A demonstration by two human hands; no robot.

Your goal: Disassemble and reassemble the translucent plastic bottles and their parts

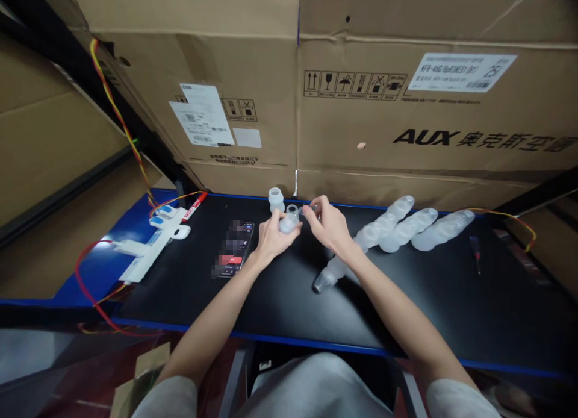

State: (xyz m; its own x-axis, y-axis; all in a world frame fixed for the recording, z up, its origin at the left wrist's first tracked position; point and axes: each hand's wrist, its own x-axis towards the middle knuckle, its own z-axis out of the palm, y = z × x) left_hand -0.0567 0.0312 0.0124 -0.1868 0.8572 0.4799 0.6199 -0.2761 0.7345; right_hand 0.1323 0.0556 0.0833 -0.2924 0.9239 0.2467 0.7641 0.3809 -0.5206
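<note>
My left hand (pixel 272 237) is closed around a small translucent white plastic bottle (pixel 289 220), held a little above the black mat (pixel 289 297). My right hand (pixel 329 225) pinches a small clear piece (pixel 309 210) at the bottle's mouth. Another small white bottle (pixel 276 199) stands upright just behind my hands. Three long stacks of nested translucent bottles (pixel 406 228) lie to the right of my right wrist; the nearest stack (pixel 332 272) passes under my forearm.
A phone (pixel 233 249) lies on the mat left of my left hand. A white power strip (pixel 156 240), a red marker (pixel 195 206) and red-yellow wires sit at the left. A small screwdriver (pixel 475 250) lies far right. Cardboard boxes (pixel 406 105) wall the back.
</note>
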